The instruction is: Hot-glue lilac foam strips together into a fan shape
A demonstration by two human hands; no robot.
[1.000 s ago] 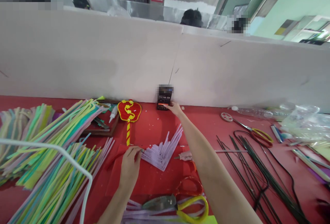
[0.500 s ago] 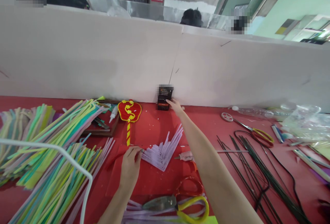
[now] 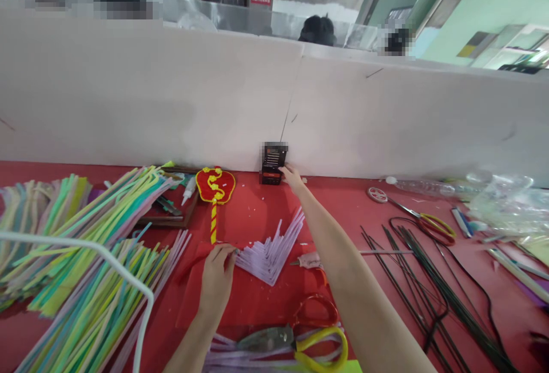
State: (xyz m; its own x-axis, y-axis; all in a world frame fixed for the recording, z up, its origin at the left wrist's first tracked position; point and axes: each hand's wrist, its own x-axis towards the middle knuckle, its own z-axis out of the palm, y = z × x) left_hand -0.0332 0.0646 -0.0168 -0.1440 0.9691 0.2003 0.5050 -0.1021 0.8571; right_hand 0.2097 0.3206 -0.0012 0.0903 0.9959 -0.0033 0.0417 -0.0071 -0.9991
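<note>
My right hand [image 3: 293, 178] reaches far forward across the red table [image 3: 343, 207] and its fingertips touch the right side of a small black device [image 3: 273, 162] that stands against the white partition. The fingers are stretched out. My left hand [image 3: 218, 281] rests on the table with its fingers curled, pinching the left end of a fan of bent lilac pipe cleaners [image 3: 270, 250].
Piles of pastel pipe cleaners [image 3: 86, 258] fill the left. A red and yellow fan ornament [image 3: 215, 187] lies near the device. Yellow-handled pliers [image 3: 295, 341] and red scissors [image 3: 315, 304] lie in front. Dark wires [image 3: 429, 281], scissors [image 3: 424, 221] and plastic bags [image 3: 501, 201] lie right.
My right hand has slid a little from the front of the black device to its right side. The device's lit display has gone dark. My left hand has not moved.
</note>
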